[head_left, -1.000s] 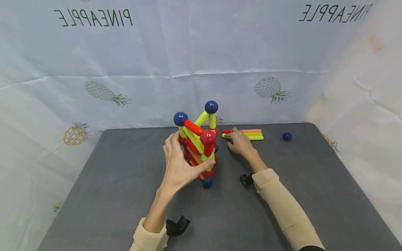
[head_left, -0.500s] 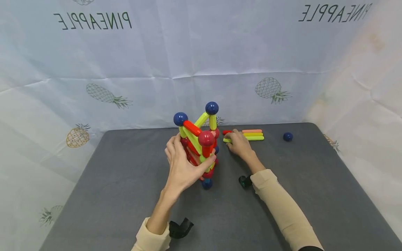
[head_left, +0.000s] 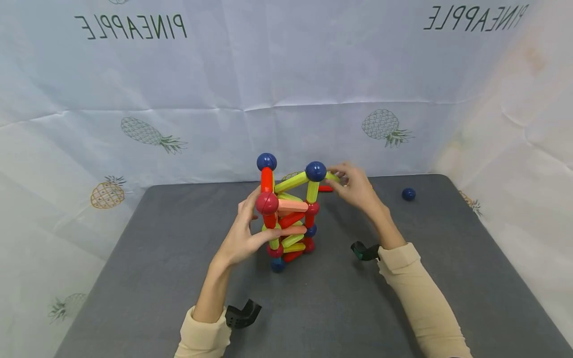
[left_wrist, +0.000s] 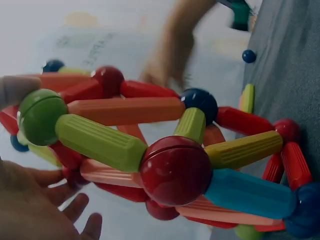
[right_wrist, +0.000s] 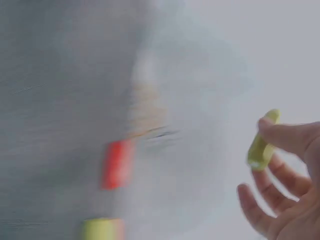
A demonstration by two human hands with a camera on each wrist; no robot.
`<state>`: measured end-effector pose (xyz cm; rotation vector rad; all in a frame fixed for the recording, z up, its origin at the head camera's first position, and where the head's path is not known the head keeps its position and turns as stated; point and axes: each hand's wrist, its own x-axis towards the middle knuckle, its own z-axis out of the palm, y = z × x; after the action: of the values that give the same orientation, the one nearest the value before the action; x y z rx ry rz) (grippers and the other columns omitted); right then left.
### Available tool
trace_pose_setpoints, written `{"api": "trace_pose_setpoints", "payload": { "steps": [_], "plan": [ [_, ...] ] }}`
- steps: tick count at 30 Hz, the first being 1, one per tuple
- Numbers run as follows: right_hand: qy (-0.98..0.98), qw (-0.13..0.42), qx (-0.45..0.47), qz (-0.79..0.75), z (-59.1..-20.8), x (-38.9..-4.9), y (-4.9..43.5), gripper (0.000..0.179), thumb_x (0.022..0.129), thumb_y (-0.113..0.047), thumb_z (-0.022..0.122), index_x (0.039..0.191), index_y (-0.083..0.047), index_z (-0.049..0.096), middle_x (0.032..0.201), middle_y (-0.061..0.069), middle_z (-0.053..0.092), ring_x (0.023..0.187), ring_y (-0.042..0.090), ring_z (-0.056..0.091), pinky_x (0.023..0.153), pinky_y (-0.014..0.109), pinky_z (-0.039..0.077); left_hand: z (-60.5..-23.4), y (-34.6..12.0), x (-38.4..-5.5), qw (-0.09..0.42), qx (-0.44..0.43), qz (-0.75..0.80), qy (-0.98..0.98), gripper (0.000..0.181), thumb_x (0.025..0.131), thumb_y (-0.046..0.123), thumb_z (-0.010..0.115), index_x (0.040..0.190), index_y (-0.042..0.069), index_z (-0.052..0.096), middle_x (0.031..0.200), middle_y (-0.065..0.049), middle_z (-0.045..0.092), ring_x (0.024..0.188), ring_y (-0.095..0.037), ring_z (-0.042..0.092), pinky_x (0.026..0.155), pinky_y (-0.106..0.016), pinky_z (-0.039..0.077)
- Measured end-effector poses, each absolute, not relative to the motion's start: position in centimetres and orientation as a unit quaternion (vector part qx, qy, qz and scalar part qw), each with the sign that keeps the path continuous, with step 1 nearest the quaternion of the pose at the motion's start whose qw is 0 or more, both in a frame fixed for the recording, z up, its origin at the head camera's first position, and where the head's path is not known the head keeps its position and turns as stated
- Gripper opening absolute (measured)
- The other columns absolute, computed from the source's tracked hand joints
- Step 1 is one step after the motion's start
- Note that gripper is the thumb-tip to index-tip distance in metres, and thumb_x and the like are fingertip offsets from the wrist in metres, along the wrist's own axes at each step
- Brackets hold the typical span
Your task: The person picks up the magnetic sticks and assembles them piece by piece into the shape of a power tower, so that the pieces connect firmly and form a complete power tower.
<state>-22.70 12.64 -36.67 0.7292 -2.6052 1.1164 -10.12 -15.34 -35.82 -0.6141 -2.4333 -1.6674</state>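
Observation:
A tall tower of magnetic sticks and balls (head_left: pixel 293 205) stands on the grey table, its sticks red, salmon and yellow-green. My left hand (head_left: pixel 241 238) grips the tower's left side, the thumb in front and the fingers partly hidden behind. At the upper right, my right hand (head_left: pixel 358 189) pinches a yellow-green magnetic stick (right_wrist: pixel 262 147) between thumb and fingers. One end of that stick is close to the tower's top right blue ball (head_left: pixel 316 171); whether they touch I cannot tell. A blue stick (left_wrist: pixel 250 193) shows low in the tower in the left wrist view.
Behind the right hand a red stick (head_left: pixel 326 189) lies on the table (head_left: pixel 340 308). Blurred in the right wrist view is a yellow-green stick (right_wrist: pixel 99 229). A loose blue ball (head_left: pixel 409 194) rests farther right. A pineapple-print cloth (head_left: pixel 286 64) hangs behind the table.
My right hand has lifted a yellow-green stick from the loose sticks and brought it up beside the tower's top. The tower has been turned in my left hand, showing another side.

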Motion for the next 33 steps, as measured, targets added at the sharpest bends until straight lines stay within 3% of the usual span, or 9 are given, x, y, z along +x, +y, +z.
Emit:
{"api": "trace_pose_setpoints", "payload": {
  "steps": [5, 9, 13, 16, 23, 33],
  "plan": [
    [-0.793, 0.218, 0.322, 0.469, -30.3, -19.6, 12.0, 0.035, 0.088, 0.002, 0.075, 0.123, -0.001, 0.071, 0.109, 0.013, 0.069, 0.100, 0.018, 0.061, 0.094, 0.038, 0.055, -36.0, -15.8, -10.3, 0.053, -0.217, -0.571, -0.790, 0.072, 0.082, 0.012, 0.067, 0.150, 0.007, 0.044, 0.160, -0.017, 0.027, 0.143, -0.032, 0.022, 0.097, -0.048, 0.033],
    [-0.709, 0.271, 0.411, 0.505, -27.1, -17.2, 10.9, 0.038, 0.081, 0.013, 0.076, 0.117, 0.006, 0.072, 0.106, 0.003, 0.068, 0.098, 0.009, 0.060, 0.091, 0.023, 0.052, -36.1, -16.1, -10.5, 0.056, -0.214, -0.574, -0.789, 0.066, 0.081, 0.011, 0.065, 0.145, 0.003, 0.049, 0.153, -0.020, 0.036, 0.137, -0.031, 0.028, 0.098, -0.046, 0.035],
    [-0.675, 0.260, 0.493, 0.483, -26.0, -15.7, 9.8, 0.040, 0.075, 0.016, 0.078, 0.113, 0.006, 0.073, 0.103, 0.010, 0.069, 0.095, 0.010, 0.060, 0.084, 0.021, 0.051, -36.3, -16.3, -10.5, 0.049, -0.213, -0.585, -0.781, 0.062, 0.081, 0.009, 0.063, 0.142, 0.002, 0.051, 0.138, -0.021, 0.050, 0.127, -0.027, 0.035, 0.097, -0.049, 0.040],
    [-0.666, 0.237, 0.534, 0.463, -25.9, -14.9, 9.2, 0.040, 0.073, 0.014, 0.081, 0.111, 0.003, 0.075, 0.100, 0.014, 0.067, 0.090, 0.012, 0.060, 0.077, 0.021, 0.050, -36.4, -16.3, -10.5, 0.042, -0.219, -0.591, -0.776, 0.059, 0.082, 0.008, 0.062, 0.140, 0.000, 0.051, 0.132, -0.021, 0.052, 0.125, -0.026, 0.036, 0.098, -0.050, 0.041],
    [-0.690, 0.231, 0.559, 0.397, -26.2, -14.4, 8.7, 0.039, 0.076, 0.006, 0.082, 0.114, -0.001, 0.076, 0.102, 0.010, 0.068, 0.089, 0.015, 0.061, 0.073, 0.025, 0.051, -36.4, -16.3, -10.5, 0.043, -0.213, -0.583, -0.782, 0.066, 0.083, 0.009, 0.062, 0.147, 0.006, 0.047, 0.138, -0.019, 0.049, 0.125, -0.024, 0.036, 0.097, -0.046, 0.040],
    [-0.716, 0.232, 0.553, 0.358, -26.2, -14.6, 8.8, 0.039, 0.077, 0.005, 0.083, 0.114, -0.006, 0.077, 0.105, 0.008, 0.068, 0.097, 0.017, 0.059, 0.076, 0.026, 0.051, -36.4, -16.3, -10.8, 0.044, -0.217, -0.582, -0.782, 0.065, 0.083, 0.010, 0.061, 0.147, 0.007, 0.048, 0.139, -0.019, 0.050, 0.126, -0.026, 0.037, 0.097, -0.046, 0.041]
  ]
}}
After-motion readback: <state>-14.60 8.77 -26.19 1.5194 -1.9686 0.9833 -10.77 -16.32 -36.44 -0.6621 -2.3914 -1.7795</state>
